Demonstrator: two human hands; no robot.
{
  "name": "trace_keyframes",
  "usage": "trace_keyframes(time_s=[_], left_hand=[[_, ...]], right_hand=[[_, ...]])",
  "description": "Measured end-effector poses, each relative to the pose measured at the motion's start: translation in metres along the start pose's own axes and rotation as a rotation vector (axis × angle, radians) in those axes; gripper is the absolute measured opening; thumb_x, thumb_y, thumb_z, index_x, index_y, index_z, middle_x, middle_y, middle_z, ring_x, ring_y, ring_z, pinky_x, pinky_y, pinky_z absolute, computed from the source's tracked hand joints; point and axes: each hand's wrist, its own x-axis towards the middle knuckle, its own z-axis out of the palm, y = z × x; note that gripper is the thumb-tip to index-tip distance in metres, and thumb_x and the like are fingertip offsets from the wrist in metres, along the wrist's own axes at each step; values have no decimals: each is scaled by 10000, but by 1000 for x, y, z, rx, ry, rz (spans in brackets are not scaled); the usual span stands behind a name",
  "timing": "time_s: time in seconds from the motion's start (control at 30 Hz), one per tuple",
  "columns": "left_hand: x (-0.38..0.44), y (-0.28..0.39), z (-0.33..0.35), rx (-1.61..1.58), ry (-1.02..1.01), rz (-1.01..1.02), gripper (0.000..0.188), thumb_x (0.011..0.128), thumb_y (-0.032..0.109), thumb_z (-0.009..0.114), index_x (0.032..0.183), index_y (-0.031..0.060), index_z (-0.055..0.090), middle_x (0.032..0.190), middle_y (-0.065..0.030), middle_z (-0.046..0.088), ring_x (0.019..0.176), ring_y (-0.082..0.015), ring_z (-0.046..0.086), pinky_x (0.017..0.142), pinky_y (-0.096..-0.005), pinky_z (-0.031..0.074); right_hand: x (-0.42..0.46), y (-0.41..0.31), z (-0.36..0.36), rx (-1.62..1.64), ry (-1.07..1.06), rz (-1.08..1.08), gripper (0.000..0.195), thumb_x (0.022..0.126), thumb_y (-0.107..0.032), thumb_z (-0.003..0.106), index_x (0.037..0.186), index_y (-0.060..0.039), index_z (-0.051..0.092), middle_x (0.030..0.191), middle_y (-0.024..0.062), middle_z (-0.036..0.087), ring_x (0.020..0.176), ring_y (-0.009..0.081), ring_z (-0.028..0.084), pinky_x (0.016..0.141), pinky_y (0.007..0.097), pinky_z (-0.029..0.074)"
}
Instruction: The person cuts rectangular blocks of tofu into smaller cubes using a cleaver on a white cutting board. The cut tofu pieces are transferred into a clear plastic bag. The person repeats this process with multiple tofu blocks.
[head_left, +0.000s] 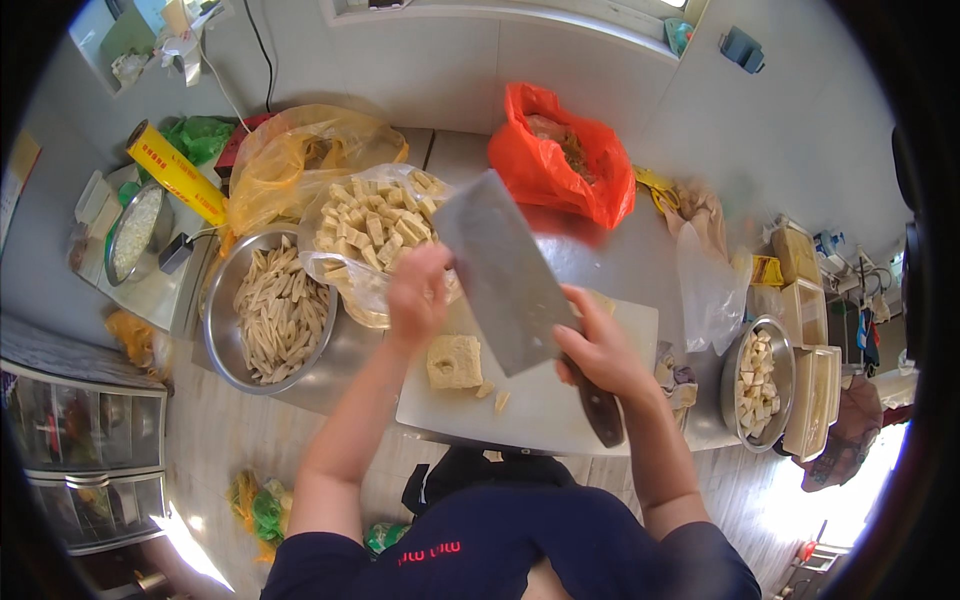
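Note:
My right hand (604, 345) grips a broad Chinese cleaver (510, 277) at the handle and blade heel, its blade raised over the board and slanting up to the left. Close by the blade's left edge is my left hand (420, 292), blurred, with curled fingers; whether it touches the blade or holds anything is unclear. Below the hands, a pale tofu-like block (454, 362) with a dented top rests on the white cutting board (525, 420), two small scraps beside it. Behind my left hand, a clear plastic bag (330, 266) holds many cut cubes (375, 217).
Left stands a steel bowl (217, 337) of pale strips (281, 315). At the back are a yellow bag (285, 150), a red bag (562, 165) and yellow-handled scissors (660, 187). On the right, a steel bowl (784, 382) of white chunks stands beside plastic containers (814, 390).

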Motion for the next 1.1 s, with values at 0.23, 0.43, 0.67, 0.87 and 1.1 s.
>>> trace_keyframes(time_s=[0.23,0.43,0.67,0.87,1.1], left_hand=[[-200,81,62,23,-796,-101,272,779,48,550,1045,25,602,1082,-163,563,1051,-326,549,861,-431,474],[-172,63,64,-89,-886,-117,190,792,35,538,971,38,600,978,-153,541,979,-333,548,836,-453,470],[41,-13,-18,462,-119,-118,333,819,14,644,1147,44,596,1118,-168,580,1088,-353,545,916,-423,474],[-80,46,0,148,-872,-443,643,753,280,756,1304,48,518,1393,-220,425,1284,-404,409,1000,-478,425],[-160,52,63,472,-700,-750,845,657,272,763,1394,71,401,1430,-276,298,1245,-455,382,1011,-527,382]], right_hand=[[-120,165,-61,-94,561,91,493,899,6,526,1359,-16,351,771,79,591,470,125,536,441,267,431],[-150,230,-78,88,911,246,418,907,-24,491,1311,-12,385,828,97,607,454,130,547,399,271,430],[-149,262,-91,-38,862,354,488,891,-32,517,1354,-11,366,742,137,632,502,204,596,461,330,476],[-143,310,-89,-460,805,366,539,868,-64,591,1364,-57,382,845,235,664,800,404,653,725,463,496],[-131,277,-87,-322,842,413,442,869,-38,573,1291,-60,446,819,189,680,619,288,658,616,403,514]])
